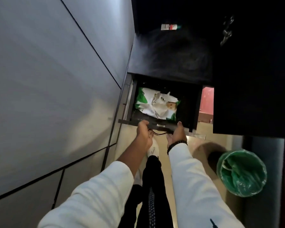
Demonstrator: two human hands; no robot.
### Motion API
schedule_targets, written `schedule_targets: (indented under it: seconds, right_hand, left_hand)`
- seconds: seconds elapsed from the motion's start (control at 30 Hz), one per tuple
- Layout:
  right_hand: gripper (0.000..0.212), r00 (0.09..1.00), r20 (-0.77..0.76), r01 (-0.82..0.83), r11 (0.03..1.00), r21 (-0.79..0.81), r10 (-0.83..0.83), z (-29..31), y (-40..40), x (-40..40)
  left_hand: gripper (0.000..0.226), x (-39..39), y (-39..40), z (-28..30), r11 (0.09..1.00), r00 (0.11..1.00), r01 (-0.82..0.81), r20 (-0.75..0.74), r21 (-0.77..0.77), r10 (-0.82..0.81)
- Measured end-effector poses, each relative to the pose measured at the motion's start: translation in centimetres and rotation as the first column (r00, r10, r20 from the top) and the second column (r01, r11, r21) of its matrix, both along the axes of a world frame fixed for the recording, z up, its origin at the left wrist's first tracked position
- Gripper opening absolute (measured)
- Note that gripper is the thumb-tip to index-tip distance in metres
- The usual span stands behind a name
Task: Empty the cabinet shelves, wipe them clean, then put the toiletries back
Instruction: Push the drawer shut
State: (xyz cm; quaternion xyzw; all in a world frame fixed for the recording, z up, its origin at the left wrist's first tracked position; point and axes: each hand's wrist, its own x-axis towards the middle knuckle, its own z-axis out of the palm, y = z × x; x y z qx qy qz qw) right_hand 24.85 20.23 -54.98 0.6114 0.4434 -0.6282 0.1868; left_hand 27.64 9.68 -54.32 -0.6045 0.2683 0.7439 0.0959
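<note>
A dark drawer [190, 102] stands pulled out below the black cabinet [171, 60]. Inside it lies a white and green wipes pack [156, 103]. My left hand [144, 131] grips the drawer's front panel [153, 123] from below on the left, fingers curled over its edge. My right hand [177, 133] holds the same panel on the right, thumb up against its top edge. A small white, red and green tube [170, 27] lies far back in the dark upper shelf. The rest of that shelf is too dark to read.
A grey tiled wall [56, 79] fills the left. The cabinet door [253, 71] hangs open on the right, with its hinge [227, 30]. A bin with a green liner [241, 172] stands on the floor at the right. My legs and a white shoe [152, 149] are below.
</note>
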Motion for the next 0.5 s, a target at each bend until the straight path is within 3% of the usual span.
schedule_targets:
  seconds: [0.13, 0.27, 0.37, 0.5]
  right_hand:
    - [0.056, 0.994, -0.101, 0.032, 0.998, -0.057, -0.038, 0.2, -0.7, -3.1]
    - [0.051, 0.970, -0.242, -0.056, 0.982, -0.178, 0.012, -0.1, -0.8, -7.8]
    - [0.049, 0.941, -0.331, -0.136, 0.973, -0.188, 0.068, 0.0, -1.3, -11.0]
    - [0.028, 0.917, -0.391, -0.166, 0.966, -0.199, 0.077, 0.8, -2.7, -15.1]
  left_hand:
    - [0.013, -4.0, -0.8, 0.4, 1.000, 0.999, 0.002, -0.055, 0.000, -0.002]
    - [0.003, -9.0, -2.2, 0.9, 0.998, 0.990, 0.056, -0.133, 0.031, -0.052]
    - [0.013, -12.7, -3.0, 1.5, 0.997, 0.978, 0.078, -0.194, -0.001, -0.077]
    - [0.012, -16.7, -4.2, 2.2, 0.994, 0.962, 0.106, -0.251, -0.039, -0.112]
